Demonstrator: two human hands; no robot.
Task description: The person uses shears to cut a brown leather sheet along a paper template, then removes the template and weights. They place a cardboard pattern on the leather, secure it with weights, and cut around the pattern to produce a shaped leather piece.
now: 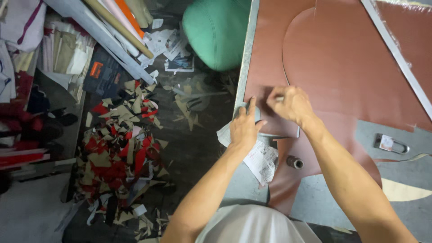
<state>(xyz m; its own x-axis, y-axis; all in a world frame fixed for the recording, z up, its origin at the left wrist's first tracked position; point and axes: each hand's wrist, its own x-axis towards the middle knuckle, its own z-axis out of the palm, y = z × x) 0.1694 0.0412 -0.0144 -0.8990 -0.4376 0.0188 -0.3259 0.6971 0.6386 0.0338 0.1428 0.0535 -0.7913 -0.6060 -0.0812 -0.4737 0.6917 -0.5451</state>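
Pressing the reddish-brown leather sheet (pixel 342 67) flat at its near-left corner with the left hand (pixel 245 128), fingers spread, should steady the right hand (pixel 290 103), curled around a small tool.

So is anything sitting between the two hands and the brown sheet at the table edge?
Nothing visible does. The left hand presses a small grey pattern piece flat on the brown sheet, and the right hand rests on the sheet beside it. The small spool and metal clip lie off to the side.
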